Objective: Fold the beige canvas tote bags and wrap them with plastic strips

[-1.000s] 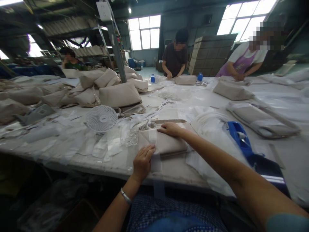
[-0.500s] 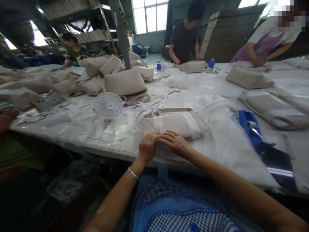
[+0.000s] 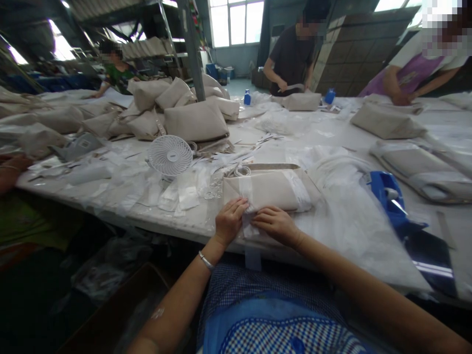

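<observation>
A beige bag point(image 3: 269, 189) lies flat on the table before me, with white wrapping strips around both ends and its strap along the far side. At its near edge, my left hand point(image 3: 230, 219) has its fingers closed on the left white wrapping strip point(image 3: 245, 187). My right hand point(image 3: 278, 223) is just to the right, fingers bent and together at the loose lower part of that strip, which hangs toward the table edge. The fingertips partly hide the strip. A coiled pale cord point(image 3: 242, 170) rests at the bag's far left corner.
A white fan point(image 3: 170, 156) stands left, before a heap of beige bags point(image 3: 195, 120). Clear plastic bags point(image 3: 342, 211) and a blue tape dispenser point(image 3: 387, 196) lie right. A wrapped bag point(image 3: 420, 169) is beyond. Co-workers stand across the table; another person's hand point(image 3: 13, 169) shows far left.
My right hand has drawn slightly away from my left, baring more of the white strip between them. The view has shifted a little. A co-worker opposite has raised a hand holding a strip-like piece.
</observation>
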Motion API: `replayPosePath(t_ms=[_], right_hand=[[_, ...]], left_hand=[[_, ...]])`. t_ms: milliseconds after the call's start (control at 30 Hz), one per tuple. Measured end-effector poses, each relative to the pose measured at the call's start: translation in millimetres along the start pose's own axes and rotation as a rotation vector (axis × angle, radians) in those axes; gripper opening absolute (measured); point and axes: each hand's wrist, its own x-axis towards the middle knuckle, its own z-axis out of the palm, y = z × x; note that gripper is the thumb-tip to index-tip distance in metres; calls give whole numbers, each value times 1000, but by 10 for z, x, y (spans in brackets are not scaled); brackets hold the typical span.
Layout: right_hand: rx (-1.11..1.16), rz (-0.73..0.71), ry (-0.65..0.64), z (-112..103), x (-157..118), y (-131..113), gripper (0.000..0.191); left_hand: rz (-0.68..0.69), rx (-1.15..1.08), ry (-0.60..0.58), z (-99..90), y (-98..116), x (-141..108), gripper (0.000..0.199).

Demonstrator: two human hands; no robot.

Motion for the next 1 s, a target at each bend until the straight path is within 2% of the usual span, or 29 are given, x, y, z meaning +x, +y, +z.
replayPosePath(t_ms=[100,200,300,433,567,667,733,833,933,1000], right_hand=[[100,43,-7,-159,-23,-56,16],[151,164,58,-225,56,-89,20],[80,252,60,-97,195,-32,21],[-8,346,-64,163,280,98,17],[-65,337,-98,267,203,143,15],[-94,303,-107,296,164,136,18],[-113,301,-110,320,171,136,19],[-103,312,-104,313,177,127,22],[-43,304,-70,183,81,11,26],[20,293,-95,36,-51,-159,32]], left_hand=[[-6,-6,-2,1,6,-5,39],[-20,-17,1,3,23,-11,39],[-37,-29,-3,18,29,-15,37],[-53,-56,-47,-19,-1,-3,42],[-27,-157,-190,-220,-53,51,58],[-75,-272,-269,-340,-70,95,61],[-104,-237,-226,-330,-61,97,47],[-114,-115,-125,-209,-32,52,28],[-118,-69,-86,-104,-2,-4,26],[-104,-51,-86,-89,13,-19,24]])
